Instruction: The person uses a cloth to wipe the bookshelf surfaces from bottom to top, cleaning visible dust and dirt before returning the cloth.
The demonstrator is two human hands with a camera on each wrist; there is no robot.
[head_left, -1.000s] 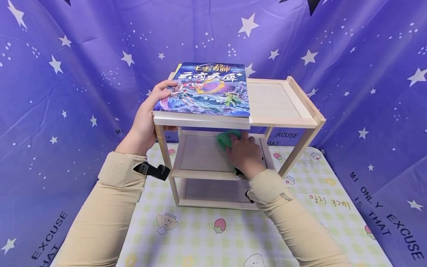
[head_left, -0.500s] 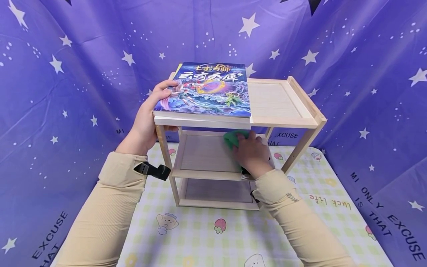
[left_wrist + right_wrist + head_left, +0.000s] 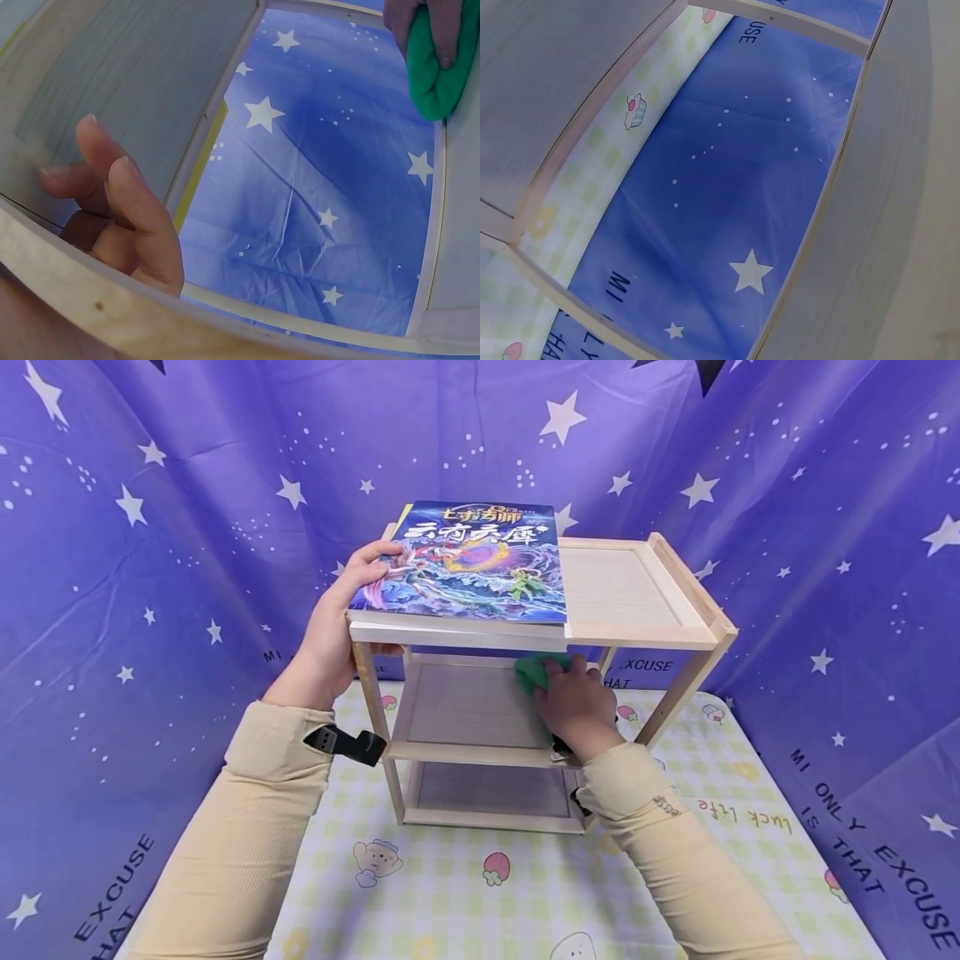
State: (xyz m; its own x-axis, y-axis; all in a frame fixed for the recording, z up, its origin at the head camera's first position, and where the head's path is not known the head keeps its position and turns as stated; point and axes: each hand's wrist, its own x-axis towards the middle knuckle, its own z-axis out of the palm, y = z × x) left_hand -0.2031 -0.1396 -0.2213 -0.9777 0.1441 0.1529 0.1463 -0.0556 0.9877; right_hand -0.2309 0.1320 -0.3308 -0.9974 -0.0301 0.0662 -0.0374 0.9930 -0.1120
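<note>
A small three-tier wooden shelf point(image 3: 637, 633) stands in the head view with a stack of books on the left of its top board. The uppermost book point(image 3: 480, 568) has a blue illustrated cover. My left hand point(image 3: 330, 627) grips the shelf's left end, lying over the book's edge on top; in the left wrist view its curled fingers point(image 3: 142, 217) show beneath the top board. My right hand point(image 3: 577, 702) holds a green cloth point(image 3: 534, 672) against the right part of the middle board point(image 3: 472, 710). That cloth also appears at the left wrist view's upper right. The right wrist view shows no hand.
Under the shelf lies a checked tablecloth point(image 3: 465, 910) with cartoon prints. A purple star-printed curtain point(image 3: 225, 485) hangs behind and on both sides. The top board overhangs to the right on a slanted leg point(image 3: 678, 697). The lowest board point(image 3: 491, 789) sits near the table.
My right hand has slid the green cloth to the right along the middle board. The left hand, the books and the shelf stay in place.
</note>
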